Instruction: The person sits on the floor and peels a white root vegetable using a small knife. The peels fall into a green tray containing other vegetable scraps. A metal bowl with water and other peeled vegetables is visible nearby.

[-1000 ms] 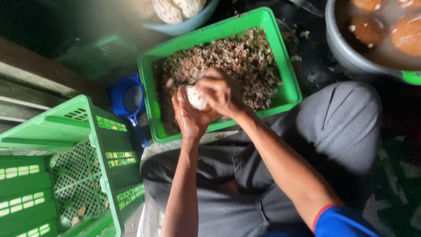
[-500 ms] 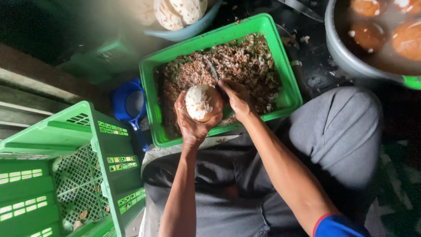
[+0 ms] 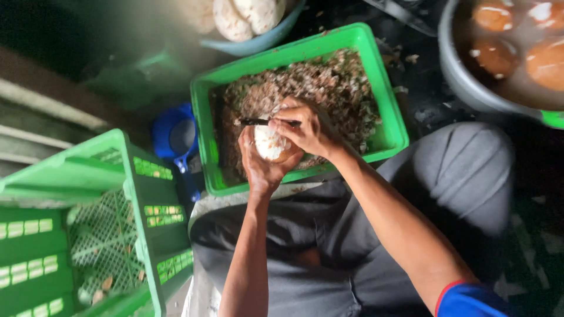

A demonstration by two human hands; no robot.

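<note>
My left hand (image 3: 258,167) cups a pale, round, partly peeled thing (image 3: 270,144), likely a coconut or a root, over a green tray (image 3: 388,126) filled with brown and white peelings. My right hand (image 3: 302,126) grips a small dark-handled knife (image 3: 255,122) whose blade lies across the top of the round thing. Both hands are held close together above the tray's near half, over my lap in grey trousers.
A green lattice crate (image 3: 100,235) stands at the left. A blue scoop (image 3: 176,138) lies between crate and tray. A bowl of peeled pale pieces (image 3: 247,17) sits at the top. A grey basin (image 3: 470,82) with brown round things in water is at top right.
The round thing has turned in my left hand and dropped a little lower. My right hand has come over its top with the knife laid across it.
</note>
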